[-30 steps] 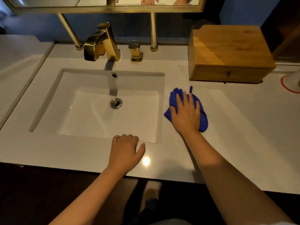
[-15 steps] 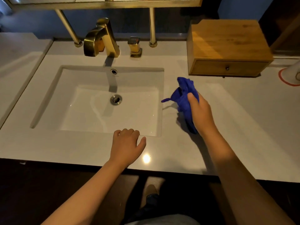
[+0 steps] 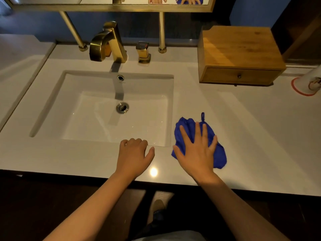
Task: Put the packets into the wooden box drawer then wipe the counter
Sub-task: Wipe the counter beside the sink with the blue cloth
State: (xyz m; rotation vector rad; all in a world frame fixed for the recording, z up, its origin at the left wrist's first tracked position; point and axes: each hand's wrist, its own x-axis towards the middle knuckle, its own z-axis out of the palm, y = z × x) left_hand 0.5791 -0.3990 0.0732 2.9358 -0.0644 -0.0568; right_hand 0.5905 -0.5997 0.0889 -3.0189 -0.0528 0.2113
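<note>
Head view: right hand [image 3: 197,153] now flat, fingers straight, pressing the blue cloth [image 3: 219,153] onto the counter [image 3: 260,136] near its front edge, just right of the sink [image 3: 104,119]. Half a second ago I saw the cloth lifted and bunched. Left hand [image 3: 134,154] rests, loosely curled, holding nothing. Wooden box drawer [image 3: 239,76] closed, no packets visible; I judge wiping underway.

The right hand [image 3: 198,150] now lies flat on the blue cloth [image 3: 218,153] (lifted and bunched a moment ago), pressing it to the counter [image 3: 251,136] nearer the sink's [image 3: 171,110] front right corner.
</note>
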